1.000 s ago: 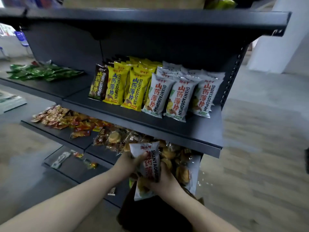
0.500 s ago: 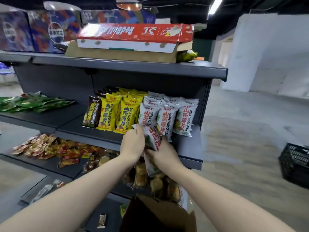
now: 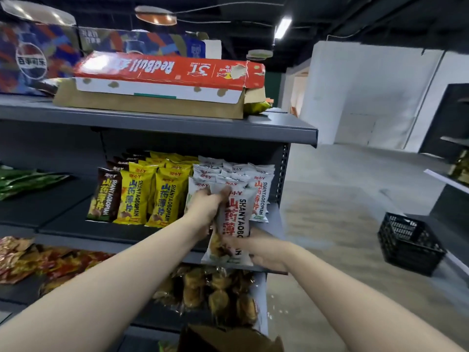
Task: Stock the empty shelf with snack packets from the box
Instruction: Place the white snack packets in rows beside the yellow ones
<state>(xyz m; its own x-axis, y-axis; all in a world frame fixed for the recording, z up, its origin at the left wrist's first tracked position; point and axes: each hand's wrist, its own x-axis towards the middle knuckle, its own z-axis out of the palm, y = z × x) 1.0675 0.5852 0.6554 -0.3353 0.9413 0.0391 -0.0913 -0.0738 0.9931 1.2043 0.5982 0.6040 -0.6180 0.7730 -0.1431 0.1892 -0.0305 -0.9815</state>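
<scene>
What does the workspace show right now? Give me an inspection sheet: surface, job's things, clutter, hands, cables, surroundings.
Surface: dark metal shelf, bare on its left part.
Job's things: white snack packet held upright at the shelf front; rows of white packets, yellow packets and brown packets stand behind; cardboard box at bottom edge.
Clutter: red carton on the top shelf; green packets at left.
Hands: left hand grips the packet's top, right hand its bottom.
Cables: one runs along the ceiling.
Surroundings: black crate on the floor, white wall.
</scene>
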